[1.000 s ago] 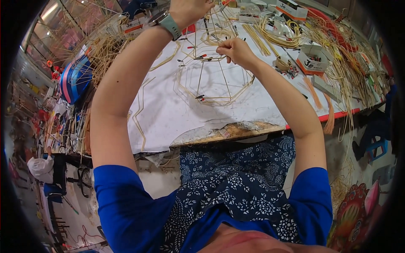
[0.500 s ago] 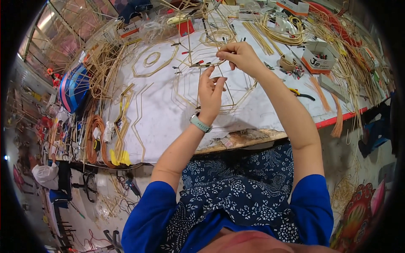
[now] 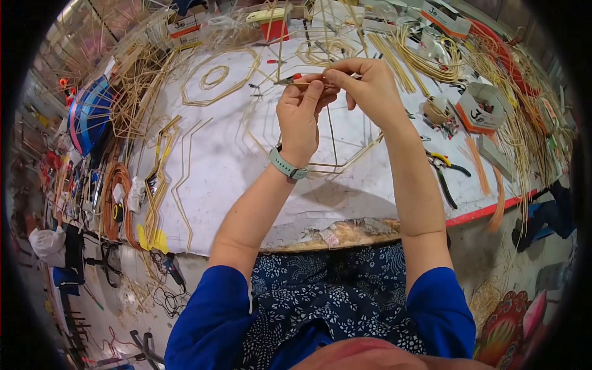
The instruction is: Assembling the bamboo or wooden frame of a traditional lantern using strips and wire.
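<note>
An open frame of thin bamboo strips [image 3: 357, 150] stands over the middle of the white-covered table, several small clips pinching its joints. My left hand [image 3: 298, 120] is closed on a strip of it, thumb and fingertips pressed together beside a metal clip [image 3: 284, 81]. Just right of it, my right hand [image 3: 369, 89] pinches the same part between thumb and forefinger. Both hands' fingertips almost meet, and they hide the joint between them. A red-tipped clip [image 3: 297, 76] shows just above my left fingers.
Finished bamboo rings [image 3: 214, 75] lie left of the frame, bent strips [image 3: 161, 166] nearer me. Pliers [image 3: 453, 166] rest to the right, below a box of clips [image 3: 480, 110]. Coiled strips [image 3: 425, 58] and a red box [image 3: 273, 29] are farther back. The table's front edge [image 3: 336, 236] is broken.
My left hand has risen to the strip and its fingers have closed there. My right hand stays pinched beside it. The whole view has shifted, showing the pliers more fully.
</note>
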Motion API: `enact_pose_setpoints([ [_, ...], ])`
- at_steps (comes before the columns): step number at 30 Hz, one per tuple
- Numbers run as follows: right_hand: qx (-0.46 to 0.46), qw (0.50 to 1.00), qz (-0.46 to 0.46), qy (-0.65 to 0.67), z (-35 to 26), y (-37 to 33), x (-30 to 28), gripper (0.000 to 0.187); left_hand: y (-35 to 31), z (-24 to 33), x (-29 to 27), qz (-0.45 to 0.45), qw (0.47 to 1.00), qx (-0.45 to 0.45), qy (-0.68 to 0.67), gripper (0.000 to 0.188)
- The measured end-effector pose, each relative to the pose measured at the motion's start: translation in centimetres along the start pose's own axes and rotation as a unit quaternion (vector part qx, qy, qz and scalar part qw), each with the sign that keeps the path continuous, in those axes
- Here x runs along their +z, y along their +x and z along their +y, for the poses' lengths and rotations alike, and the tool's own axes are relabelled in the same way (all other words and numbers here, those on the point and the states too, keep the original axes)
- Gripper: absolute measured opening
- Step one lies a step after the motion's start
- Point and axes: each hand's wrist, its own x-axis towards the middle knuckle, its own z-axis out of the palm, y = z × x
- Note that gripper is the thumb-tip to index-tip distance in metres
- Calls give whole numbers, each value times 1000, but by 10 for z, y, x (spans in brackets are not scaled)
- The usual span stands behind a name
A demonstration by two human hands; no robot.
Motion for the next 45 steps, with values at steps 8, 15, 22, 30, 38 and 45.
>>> enact_pose_setpoints([
  [8, -9, 1000, -14, 0, 10, 17, 4, 19, 9, -5, -14, 8, 1000, -7, 7, 17],
  [15, -16, 997, -22, 70, 17, 20, 2, 19, 10, -6, -13, 12, 1000, -13, -1, 15],
  [22, -17, 995, -19, 99, 18, 20, 2, 18, 10, -6, -13, 23, 999, -25, -16, 13],
  [30, -12, 997, -14, 68, 17, 19, 4, 18, 11, -5, -15, 20, 999, -24, -8, 15],
  [38, -6, 998, -10, 69, 17, 19, 7, 19, 10, -3, -17, 20, 1000, -23, -7, 15],
  [45, -76, 993, 85, 8, 9, 12, 4, 19, 10, -10, -17, 1, 1000, -26, -18, 14],
])
